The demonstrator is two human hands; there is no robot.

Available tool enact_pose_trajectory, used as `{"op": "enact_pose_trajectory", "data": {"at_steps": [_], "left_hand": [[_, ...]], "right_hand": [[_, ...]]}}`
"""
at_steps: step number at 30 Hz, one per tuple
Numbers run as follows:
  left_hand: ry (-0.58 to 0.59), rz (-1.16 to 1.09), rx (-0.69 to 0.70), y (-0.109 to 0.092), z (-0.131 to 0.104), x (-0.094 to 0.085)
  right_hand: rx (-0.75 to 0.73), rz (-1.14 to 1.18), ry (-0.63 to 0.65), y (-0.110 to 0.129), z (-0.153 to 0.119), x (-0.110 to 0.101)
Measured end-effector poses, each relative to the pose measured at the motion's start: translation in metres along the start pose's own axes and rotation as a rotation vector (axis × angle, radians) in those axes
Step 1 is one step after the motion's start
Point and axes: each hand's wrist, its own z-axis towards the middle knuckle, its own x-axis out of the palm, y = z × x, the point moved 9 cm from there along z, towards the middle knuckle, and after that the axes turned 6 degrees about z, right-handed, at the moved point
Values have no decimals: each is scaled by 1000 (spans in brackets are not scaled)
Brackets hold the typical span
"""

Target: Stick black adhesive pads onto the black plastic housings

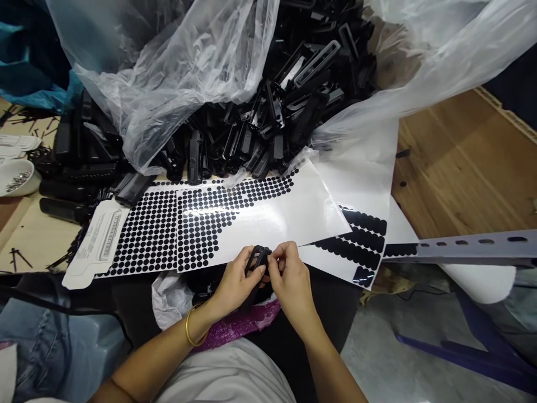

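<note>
My left hand (238,281) is closed around a small black plastic part (260,256) with a ribbed surface, held above my lap near the table's front edge. The thumb and fingertips of my right hand (289,274) are pinched together at the part's right end; what lies between them is too small to make out. Just beyond my hands lies a white sheet of round black stickers (197,235), many of its dots gone from the right side. A second sheet of black dots (145,229) lies to its left.
Clear plastic bags (180,61) spill a heap of black plastic parts (268,117) across the back. A white printed card (98,243) lies left, near a white bowl (19,178) of small metal pieces. More dotted sheets (364,238) and a perforated metal bar (474,245) are at right.
</note>
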Motion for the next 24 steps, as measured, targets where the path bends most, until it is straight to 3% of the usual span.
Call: {"op": "enact_pose_trajectory", "data": {"at_steps": [3, 7, 10, 12, 14, 16, 18, 21, 24], "left_hand": [[-11, 1, 10, 4, 1, -1], [69, -67, -34, 10, -5, -4], [244, 108, 48, -7, -9, -11], [240, 253, 129, -26, 1, -33], [-22, 351, 169, -47, 26, -80], [-454, 497, 219, -70, 50, -139], [-750, 688, 223, -85, 72, -176], [-824, 854, 163, -88, 108, -196], [-818, 925, 128, -85, 122, -201]], "right_hand": [[-96, -123, -32, 7, -2, 2], [-185, -223, -175, 6, 0, -20], [-152, -144, -187, -6, 5, -36], [-105, -90, -145, -12, 6, -38], [-89, -40, -88, -12, 5, -31], [-113, 3, -34, -5, 4, -19], [-154, 30, 13, 5, 3, -4], [-206, 45, 96, 19, 6, 22], [-267, 8, 187, 32, 10, 53]]}}
